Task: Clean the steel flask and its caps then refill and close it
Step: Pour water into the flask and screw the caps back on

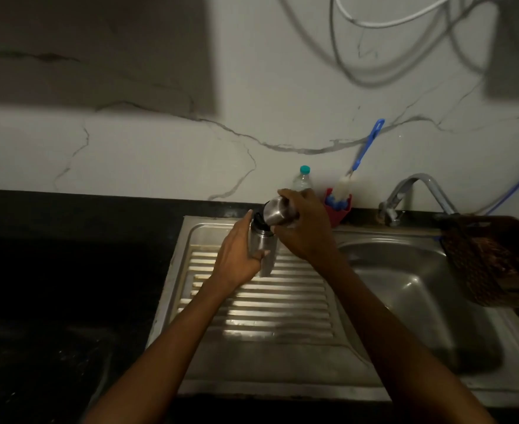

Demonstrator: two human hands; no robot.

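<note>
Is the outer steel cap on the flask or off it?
Off: the right hand holds the steel cap tilted beside the flask, whose black inner cap shows.

Both bare arms reach forward; the left hand grips low, and the right hand curls closed just above it.

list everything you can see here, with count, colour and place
steel flask: 1, silver, upright on the drainboard, black inner cap on top
outer cap: 1, silver steel, tilted just above the flask
plastic bottle: 1, clear with teal cap, by the wall
bottle brush: 1, blue handle, white bristles, standing in the red holder
tap: 1, chrome, behind the basin
sink: 1, steel, right of the drainboard
basket: 1, brown, at the sink's right edge
left hand: holds the flask
right hand: grips the outer cap
</note>
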